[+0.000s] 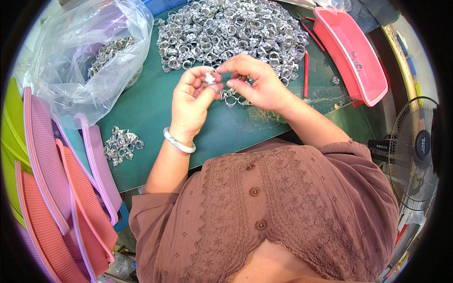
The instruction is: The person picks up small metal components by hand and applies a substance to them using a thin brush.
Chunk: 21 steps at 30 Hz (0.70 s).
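Above the near part of the green table, my left hand (189, 96) pinches a silver-coloured ring (210, 78) between thumb and fingers. A pale bangle (179, 141) circles that wrist. My right hand (262, 86) is close beside it, index fingertip at the ring's edge, thumb apart from the index and the other fingers curled below. Partly under my right hand lie a few loose rings (230, 100). Just beyond both hands rises a big heap of similar rings (231, 33). A smaller cluster of rings (122, 145) rests to the left of my left forearm.
A clear plastic bag (94, 94) with more rings stands at the far left. Colourful plastic baskets (47, 155) are stacked at the left edge. At right are a pink basket (351, 56) holding a few rings, a red pen-like stick (306, 75) and a fan (415, 151).
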Tool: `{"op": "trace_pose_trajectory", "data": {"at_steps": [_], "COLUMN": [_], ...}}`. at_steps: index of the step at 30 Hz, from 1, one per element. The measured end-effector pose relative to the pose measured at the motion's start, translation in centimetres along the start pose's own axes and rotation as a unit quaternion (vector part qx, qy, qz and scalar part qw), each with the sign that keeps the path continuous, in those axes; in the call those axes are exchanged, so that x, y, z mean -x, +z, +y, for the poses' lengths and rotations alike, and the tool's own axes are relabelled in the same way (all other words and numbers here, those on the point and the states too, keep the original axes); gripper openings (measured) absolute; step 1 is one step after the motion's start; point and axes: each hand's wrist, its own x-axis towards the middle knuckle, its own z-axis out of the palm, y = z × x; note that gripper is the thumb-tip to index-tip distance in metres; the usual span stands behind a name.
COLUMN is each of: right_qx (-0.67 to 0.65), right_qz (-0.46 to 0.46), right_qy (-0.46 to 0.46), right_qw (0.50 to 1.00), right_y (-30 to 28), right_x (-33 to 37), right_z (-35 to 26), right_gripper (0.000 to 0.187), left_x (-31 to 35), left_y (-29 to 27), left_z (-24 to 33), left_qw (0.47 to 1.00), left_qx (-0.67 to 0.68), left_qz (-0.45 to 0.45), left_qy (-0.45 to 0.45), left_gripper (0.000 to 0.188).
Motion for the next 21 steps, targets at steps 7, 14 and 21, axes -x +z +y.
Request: {"op": "trace_pose_trajectory", "data": {"at_steps": [7,14,21], "right_qx": [0.266,0.336,0.349], "right_qz": [-0.027,-0.133,-0.173], "right_qy": [-0.073,-0.138,-0.138], "right_qw": [0.961,0.922,0.91], "right_y": [0.1,1.4,1.4], "right_x": [-0.7,-2.7,-3.6], "right_z": [1.8,2.1,2.1], "right_gripper": [0.017,0.015,0.008], "left_x": [-0.5,-0.7,-0.6], "left_y": [-2.1,-2.2,-1.9], "left_z": [0.2,-0.1,0.2], "left_qw": [0.989,0.991,0.991], "left_qx": [0.12,0.032,0.011], "left_qz": [0.082,0.127,0.124], "left_qy": [-0.039,-0.031,-0.039], "left_gripper": [0.025,0.013,0.013]}}
